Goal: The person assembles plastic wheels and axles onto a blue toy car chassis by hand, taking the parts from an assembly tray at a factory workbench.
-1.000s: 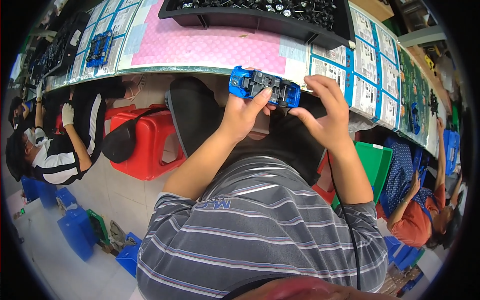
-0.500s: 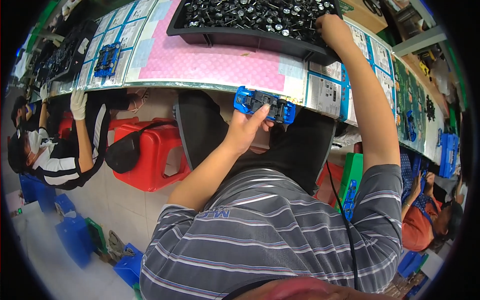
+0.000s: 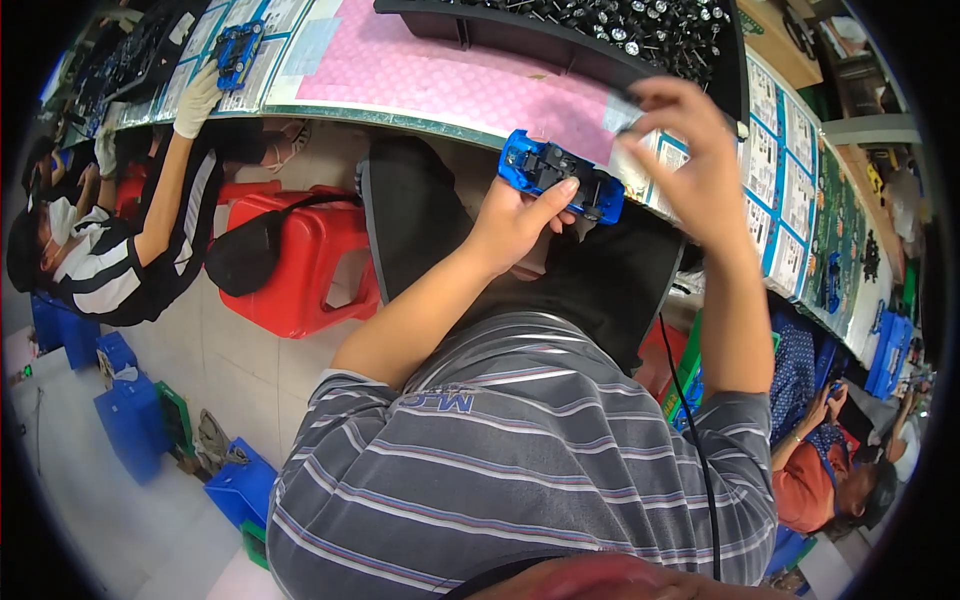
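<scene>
My left hand (image 3: 525,212) grips a blue toy car (image 3: 600,196) over my lap, just off the table's near edge. The car lies underside up, its black chassis showing, with my thumb pressed on it. To the right of the car, above the table edge, my right hand (image 3: 695,160) is curled and smeared by motion. A small dark thing shows at its fingertips, too blurred to name. Beyond that hand stands a black tray (image 3: 530,32) full of small black parts (image 3: 640,25) with shiny round faces and thin pins.
Pink bubble sheet (image 3: 430,75) covers part of the table. At left, a co-worker's gloved hand (image 3: 197,100) touches another blue toy car (image 3: 237,55). A red stool (image 3: 290,265) with a black cap (image 3: 245,250) stands to my left. Another person (image 3: 810,490) sits at right.
My right hand has left the tray and come back toward the car in my left hand. The view has shifted. The co-worker's gloved hand has reached the car at left.
</scene>
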`<action>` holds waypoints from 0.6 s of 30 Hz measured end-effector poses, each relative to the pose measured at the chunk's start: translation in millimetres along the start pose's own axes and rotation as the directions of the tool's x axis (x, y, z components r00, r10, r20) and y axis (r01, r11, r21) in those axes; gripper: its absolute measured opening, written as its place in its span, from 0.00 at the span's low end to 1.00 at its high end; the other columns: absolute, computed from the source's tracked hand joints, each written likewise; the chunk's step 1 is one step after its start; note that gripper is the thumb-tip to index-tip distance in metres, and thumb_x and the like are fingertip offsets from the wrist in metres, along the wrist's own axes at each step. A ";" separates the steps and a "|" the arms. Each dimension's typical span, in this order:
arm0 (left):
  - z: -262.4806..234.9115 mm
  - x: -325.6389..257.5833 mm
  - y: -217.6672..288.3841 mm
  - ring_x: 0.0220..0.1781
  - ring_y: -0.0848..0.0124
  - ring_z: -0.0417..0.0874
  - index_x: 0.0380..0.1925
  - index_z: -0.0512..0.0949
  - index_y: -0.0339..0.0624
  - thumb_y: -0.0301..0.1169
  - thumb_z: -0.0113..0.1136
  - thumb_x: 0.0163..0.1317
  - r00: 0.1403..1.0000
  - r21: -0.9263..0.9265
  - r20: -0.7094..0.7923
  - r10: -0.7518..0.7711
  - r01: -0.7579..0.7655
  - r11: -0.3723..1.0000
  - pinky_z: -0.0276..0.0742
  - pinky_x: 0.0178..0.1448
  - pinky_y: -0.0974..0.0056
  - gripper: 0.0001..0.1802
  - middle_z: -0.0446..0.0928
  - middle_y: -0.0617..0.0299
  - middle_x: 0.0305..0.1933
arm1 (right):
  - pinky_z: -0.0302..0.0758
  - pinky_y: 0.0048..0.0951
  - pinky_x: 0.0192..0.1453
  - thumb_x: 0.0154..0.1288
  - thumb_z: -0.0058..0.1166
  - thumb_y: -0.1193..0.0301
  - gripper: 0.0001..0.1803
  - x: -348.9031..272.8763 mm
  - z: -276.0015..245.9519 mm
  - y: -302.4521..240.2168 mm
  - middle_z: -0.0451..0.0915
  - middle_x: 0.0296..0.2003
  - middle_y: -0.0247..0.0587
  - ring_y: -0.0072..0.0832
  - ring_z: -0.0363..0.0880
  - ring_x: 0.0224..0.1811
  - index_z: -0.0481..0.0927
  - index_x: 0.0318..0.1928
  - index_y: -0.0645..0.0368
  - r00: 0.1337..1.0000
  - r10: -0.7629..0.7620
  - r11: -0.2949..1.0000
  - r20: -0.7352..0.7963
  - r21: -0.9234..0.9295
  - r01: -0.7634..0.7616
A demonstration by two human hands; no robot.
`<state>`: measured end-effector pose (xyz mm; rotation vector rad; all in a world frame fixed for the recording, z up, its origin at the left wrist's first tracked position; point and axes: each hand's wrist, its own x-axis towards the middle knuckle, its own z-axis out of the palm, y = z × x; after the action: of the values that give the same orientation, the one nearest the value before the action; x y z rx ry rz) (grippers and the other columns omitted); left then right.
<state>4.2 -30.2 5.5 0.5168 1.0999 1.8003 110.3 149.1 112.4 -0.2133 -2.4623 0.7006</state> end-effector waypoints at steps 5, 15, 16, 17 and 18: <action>4.2 3.1 -10.6 0.36 0.78 0.81 0.50 0.72 0.41 0.23 0.58 0.67 0.992 0.129 0.099 0.084 -0.096 0.987 0.78 0.36 0.71 0.13 0.78 0.65 0.40 | 0.77 0.37 0.53 0.46 0.74 0.72 0.22 -10.2 45.7 -36.3 0.80 0.44 0.49 0.45 0.81 0.48 0.78 0.41 0.63 0.989 0.114 0.982 0.091 0.140 -0.126; 4.1 -4.4 -11.8 0.39 0.77 0.81 0.59 0.66 0.38 0.22 0.65 0.63 0.990 0.276 0.083 0.113 -0.132 0.952 0.81 0.41 0.68 0.27 0.79 0.63 0.41 | 0.77 0.39 0.58 0.50 0.73 0.66 0.35 -27.0 43.7 -37.5 0.79 0.53 0.51 0.48 0.79 0.54 0.76 0.59 0.65 0.968 0.088 0.988 0.235 0.105 -0.115; 3.2 -4.7 -12.9 0.39 0.77 0.82 0.60 0.65 0.38 0.24 0.67 0.62 0.988 0.238 0.102 0.119 -0.140 0.961 0.81 0.42 0.68 0.28 0.79 0.63 0.42 | 0.76 0.39 0.59 0.51 0.72 0.65 0.36 -30.7 42.5 -37.5 0.78 0.54 0.51 0.48 0.79 0.55 0.75 0.61 0.64 0.964 0.074 0.995 0.256 0.052 -0.091; 1.8 -6.9 -13.0 0.40 0.78 0.82 0.60 0.65 0.37 0.24 0.68 0.62 0.993 0.209 0.091 0.075 -0.093 0.974 0.81 0.44 0.68 0.28 0.79 0.62 0.43 | 0.75 0.37 0.61 0.52 0.71 0.70 0.31 -32.8 38.9 -40.6 0.78 0.55 0.51 0.47 0.78 0.57 0.78 0.58 0.64 0.952 0.129 0.984 0.277 0.083 -0.157; 0.1 -7.5 -12.5 0.40 0.78 0.82 0.60 0.65 0.37 0.24 0.68 0.62 0.994 0.210 0.086 0.072 -0.088 0.974 0.81 0.44 0.68 0.28 0.79 0.62 0.43 | 0.75 0.37 0.61 0.52 0.71 0.70 0.31 -32.5 38.9 -42.5 0.78 0.55 0.51 0.47 0.78 0.57 0.78 0.58 0.64 0.951 0.129 0.983 0.281 0.088 -0.159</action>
<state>14.1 -34.6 -4.3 0.7631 1.2414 1.7244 115.4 86.4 91.8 -0.2723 -2.6794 0.9844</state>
